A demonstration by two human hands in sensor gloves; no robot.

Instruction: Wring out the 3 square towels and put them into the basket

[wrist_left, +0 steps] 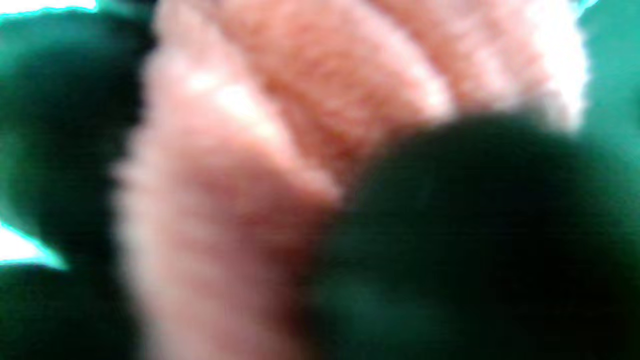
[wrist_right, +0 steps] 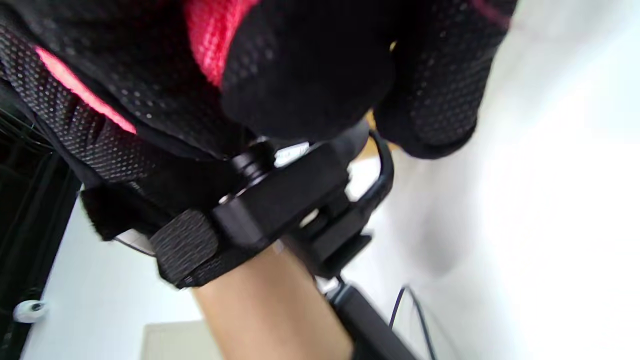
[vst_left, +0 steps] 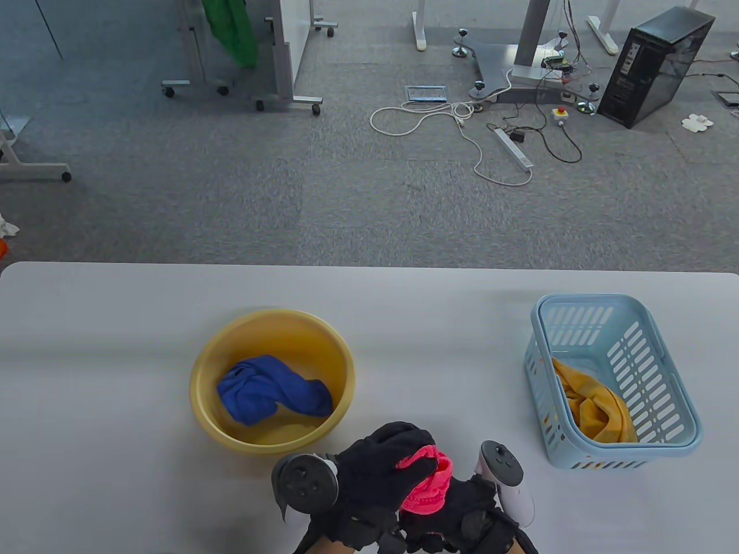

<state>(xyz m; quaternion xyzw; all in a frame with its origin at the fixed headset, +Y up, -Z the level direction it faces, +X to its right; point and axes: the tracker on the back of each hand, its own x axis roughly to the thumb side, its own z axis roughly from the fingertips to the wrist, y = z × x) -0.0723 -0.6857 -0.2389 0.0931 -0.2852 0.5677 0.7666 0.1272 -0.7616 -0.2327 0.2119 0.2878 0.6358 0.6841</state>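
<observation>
At the near edge of the white worktop [vst_left: 115, 346], centre of the table view, both black-gloved hands are bunched together around a crumpled pink fluffy square towel [vst_left: 428, 482]. Left hand [vst_left: 378, 470] has fingers curled over the top of the towel, gripping it; right hand [vst_left: 467, 513] sits just under and to the right, fingers wrapped around the lower part of the same towel (only partly visible at the frame's bottom edge). Grey round tracker on the left hand's back, white-and-grey one on the right.

Left wrist view: very blurred, pink fuzzy fabric [wrist_left: 280, 150] fills most of the frame with a dark gloved finger over it. Right wrist view: black mesh glove fingers [wrist_right: 440, 90] curled, slivers of pink towel [wrist_right: 210, 30] showing between them, bare wrist and black strap mount below.

Round yellow plastic basin [vst_left: 202, 369] sits left of centre on the worktop, with a wadded dark blue towel [vst_left: 271, 389] lying inside. Pale blue slotted plastic basket [vst_left: 664, 369] stands at the right, well apart from the basin, with a crumpled mustard-yellow towel [vst_left: 594, 410] in its near-left part. The pink towel is held above the worktop between basin and basket, nearer the basin.
</observation>
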